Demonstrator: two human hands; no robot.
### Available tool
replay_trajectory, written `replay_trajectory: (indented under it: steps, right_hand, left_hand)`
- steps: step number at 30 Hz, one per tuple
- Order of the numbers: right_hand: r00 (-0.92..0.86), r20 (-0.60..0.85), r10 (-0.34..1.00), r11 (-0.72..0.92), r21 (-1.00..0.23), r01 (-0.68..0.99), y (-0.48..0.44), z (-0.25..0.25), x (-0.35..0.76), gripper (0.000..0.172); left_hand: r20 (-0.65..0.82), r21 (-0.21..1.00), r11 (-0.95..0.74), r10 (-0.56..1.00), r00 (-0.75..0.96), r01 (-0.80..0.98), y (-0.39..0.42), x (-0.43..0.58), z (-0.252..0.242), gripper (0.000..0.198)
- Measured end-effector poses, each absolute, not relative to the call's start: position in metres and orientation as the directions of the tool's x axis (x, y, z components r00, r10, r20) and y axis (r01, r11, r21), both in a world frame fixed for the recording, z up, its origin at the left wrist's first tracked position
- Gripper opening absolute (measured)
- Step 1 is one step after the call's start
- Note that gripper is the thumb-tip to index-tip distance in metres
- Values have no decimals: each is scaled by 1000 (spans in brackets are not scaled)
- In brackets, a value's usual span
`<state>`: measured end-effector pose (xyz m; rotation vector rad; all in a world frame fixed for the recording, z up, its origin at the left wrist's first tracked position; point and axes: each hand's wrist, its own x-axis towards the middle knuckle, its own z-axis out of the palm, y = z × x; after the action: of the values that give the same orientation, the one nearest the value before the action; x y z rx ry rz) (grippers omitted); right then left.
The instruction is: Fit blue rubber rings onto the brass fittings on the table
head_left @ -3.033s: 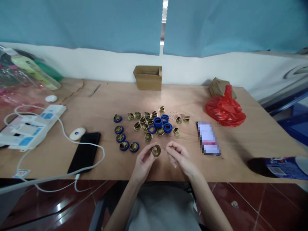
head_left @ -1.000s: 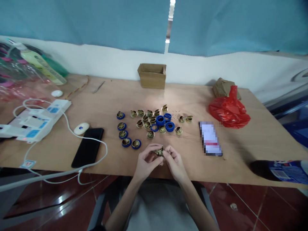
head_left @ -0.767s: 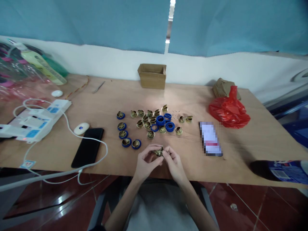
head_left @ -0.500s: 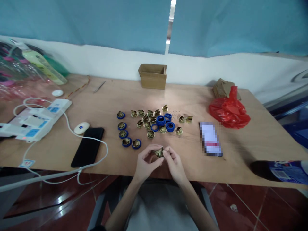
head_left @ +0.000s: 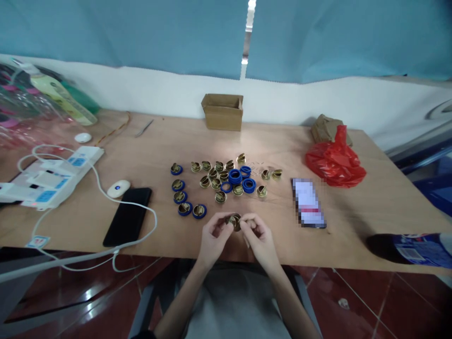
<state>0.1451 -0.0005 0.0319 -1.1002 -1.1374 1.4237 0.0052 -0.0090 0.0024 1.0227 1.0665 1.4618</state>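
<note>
Close to the table's near edge, my left hand [head_left: 215, 238] pinches a small brass-coloured round metal fitting [head_left: 233, 221] between thumb and fingers. My right hand [head_left: 258, 238] has its thumb and fingertips closed at the right side of that same fitting; fingers partly cover it. Just beyond lie several similar brass fittings [head_left: 221, 197] with raised flaps. Among them are several blue rings [head_left: 235, 176], some stacked. To the left, several fittings seated in blue rings [head_left: 199, 211] form a curved row. Thin wire pieces [head_left: 256, 168] lie beside the rings.
An open cardboard box [head_left: 224, 117] stands at the back. A phone with a lit screen [head_left: 308, 203] and a red plastic bag [head_left: 335, 165] are on the right, a dark bottle [head_left: 409, 249] nearer. On the left lie a black phone [head_left: 127, 216], cable and power strip [head_left: 77, 160].
The fitting has turned in my fingers, showing more of its round face. My right hand has shifted slightly right and its fingers have curled more. The things on the table stay put.
</note>
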Motion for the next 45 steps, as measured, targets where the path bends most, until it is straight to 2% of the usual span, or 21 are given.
replay_trajectory:
  steps: [5,9,12,15,20,23,27,33,35,40,45]
  right_hand:
    - [-44,41,998,38,-997,-60,-1,33,144,13]
    - [-91,106,990,120,-980,162,-8,34,146,12]
    - [-239,211,948,292,-877,381,-13,37,148,13]
    - [-379,270,885,440,-751,493,-13,40,151,18]
    - [-389,186,902,374,-787,491,-9,42,154,20]
    - [-359,194,913,359,-799,482,-10,39,152,17]
    - [-312,280,908,403,-791,461,-13,31,147,13]
    - [-309,442,842,536,-619,574,-14,22,143,23]
    - [-288,471,833,543,-602,585,-16,20,141,25]
    - [-225,381,897,442,-787,431,-22,22,137,21]
    - [-230,388,893,449,-812,373,-24,27,136,16]
  left_hand:
    - [62,971,-85,992,-105,-222,-9,4,3,22]
    - [79,969,-100,992,-100,-224,-10,3,2,23]
    - [55,977,-79,991,-123,-199,-9,2,-1,25]
    - [20,982,-51,985,-172,-180,-8,1,-3,25]
    - [19,983,-55,979,-203,-175,-7,1,-6,26]
    - [34,979,-70,982,-183,-190,-6,1,-9,26]
    - [50,961,-87,988,-146,-262,-8,0,-14,26]
    - [54,927,-88,993,-100,-364,-11,-2,-16,28]
    - [47,920,-77,995,-87,-384,-11,-2,-15,29]
    - [53,902,-77,996,-68,-425,-10,0,-10,33]
    - [48,862,-61,998,-38,-504,-11,1,-7,34]
